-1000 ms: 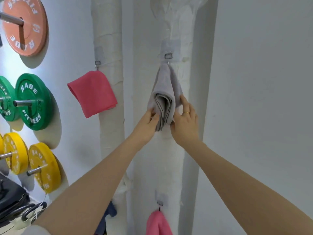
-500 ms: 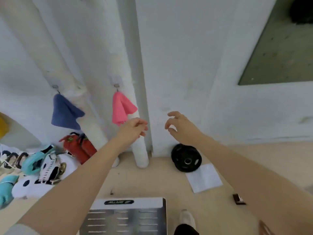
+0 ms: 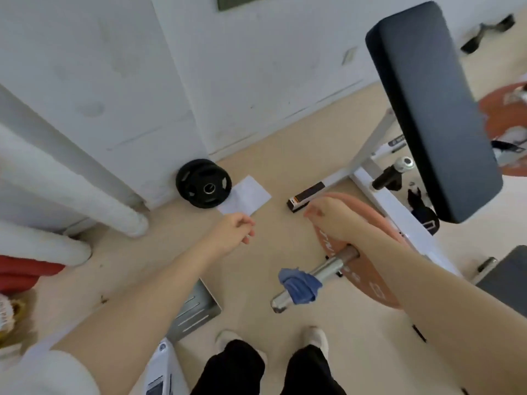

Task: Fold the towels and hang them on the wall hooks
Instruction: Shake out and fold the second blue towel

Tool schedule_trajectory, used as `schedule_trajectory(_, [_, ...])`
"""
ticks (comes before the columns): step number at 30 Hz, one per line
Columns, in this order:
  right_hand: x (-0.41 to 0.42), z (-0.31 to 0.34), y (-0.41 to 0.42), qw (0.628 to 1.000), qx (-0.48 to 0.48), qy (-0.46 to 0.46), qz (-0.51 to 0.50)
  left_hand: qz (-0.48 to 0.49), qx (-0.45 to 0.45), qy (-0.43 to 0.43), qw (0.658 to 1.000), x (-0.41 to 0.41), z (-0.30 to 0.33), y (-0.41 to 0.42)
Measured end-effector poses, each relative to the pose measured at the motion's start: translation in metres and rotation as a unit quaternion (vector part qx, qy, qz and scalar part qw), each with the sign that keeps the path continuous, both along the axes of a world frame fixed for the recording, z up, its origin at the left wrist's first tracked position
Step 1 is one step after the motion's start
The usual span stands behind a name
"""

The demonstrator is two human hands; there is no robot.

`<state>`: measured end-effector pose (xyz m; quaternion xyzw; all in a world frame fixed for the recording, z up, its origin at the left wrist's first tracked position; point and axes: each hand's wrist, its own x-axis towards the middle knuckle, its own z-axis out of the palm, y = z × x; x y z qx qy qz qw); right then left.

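A crumpled blue towel is draped over the metal end of a barbell sleeve, low in the middle of the view. My left hand hangs above the floor with its fingers loosely curled and holds nothing. To the right, my right hand is over an orange weight plate, fingers loosely curled and empty, just above and right of the blue towel. No wall hooks or hung towels are in view.
A black weight plate leans on the white wall with a white paper sheet beside it. White pipes run down at left. A dark padded bench on a white frame fills the right. My feet stand at the bottom.
The view has swung down and right from the wall with the hung towels to the floor. Both hands left the grey towel on its hook and dropped, empty, above the floor.
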<state>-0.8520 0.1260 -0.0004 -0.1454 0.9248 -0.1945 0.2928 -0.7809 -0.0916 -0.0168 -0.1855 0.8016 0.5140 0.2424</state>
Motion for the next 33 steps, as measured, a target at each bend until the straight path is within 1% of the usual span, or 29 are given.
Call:
schedule_trajectory(2, [0.004, -0.022, 0.026, 0.999, 0.014, -0.033, 0.009, -0.01, 0.004, -0.027, 1.0, -0.001, -0.025, 0.028])
schedule_trajectory(5, [0.008, -0.068, 0.058, 0.996, 0.026, -0.08, 0.023, 0.01, 0.01, -0.07, 0.997, 0.004, -0.076, 0.065])
schedule_trajectory(8, [0.011, -0.124, 0.079, 0.99, 0.046, -0.125, 0.049, 0.058, 0.013, -0.102, 0.993, 0.012, -0.132, 0.095])
schedule_trajectory(11, [0.015, -0.178, 0.083, 0.984, 0.055, -0.152, 0.073, 0.124, 0.012, -0.121, 0.985, 0.023, -0.181, 0.114])
schedule_trajectory(15, [0.03, -0.241, 0.076, 0.981, 0.064, -0.155, 0.097, 0.195, 0.012, -0.14, 0.971, 0.044, -0.231, 0.125])
schedule_trajectory(17, [0.041, -0.271, 0.072, 0.977, 0.091, -0.138, 0.131, 0.225, 0.012, -0.139, 0.964, 0.053, -0.246, 0.126])
schedule_trajectory(19, [0.052, -0.291, 0.069, 0.975, 0.117, -0.124, 0.142, 0.247, 0.02, -0.137, 0.959, 0.059, -0.256, 0.127])
schedule_trajectory(22, [0.059, -0.308, 0.064, 0.979, 0.118, -0.084, 0.14, 0.258, 0.024, -0.133, 0.957, 0.064, -0.27, 0.124])
schedule_trajectory(25, [0.058, -0.318, 0.057, 0.976, 0.141, -0.04, 0.159, 0.261, 0.018, -0.125, 0.957, 0.063, -0.279, 0.124])
schedule_trajectory(26, [0.057, -0.318, 0.053, 0.976, 0.142, -0.051, 0.156, 0.26, 0.017, -0.122, 0.958, 0.062, -0.279, 0.124])
schedule_trajectory(28, [0.054, -0.316, 0.048, 0.98, 0.117, -0.11, 0.117, 0.26, 0.018, -0.117, 0.958, 0.061, -0.276, 0.125])
schedule_trajectory(30, [0.053, -0.308, 0.048, 0.985, 0.05, -0.151, 0.063, 0.259, 0.023, -0.111, 0.959, 0.059, -0.266, 0.125])
schedule_trajectory(33, [0.042, -0.282, 0.045, 0.983, -0.027, -0.178, 0.019, 0.247, 0.016, -0.09, 0.965, 0.053, -0.244, 0.119])
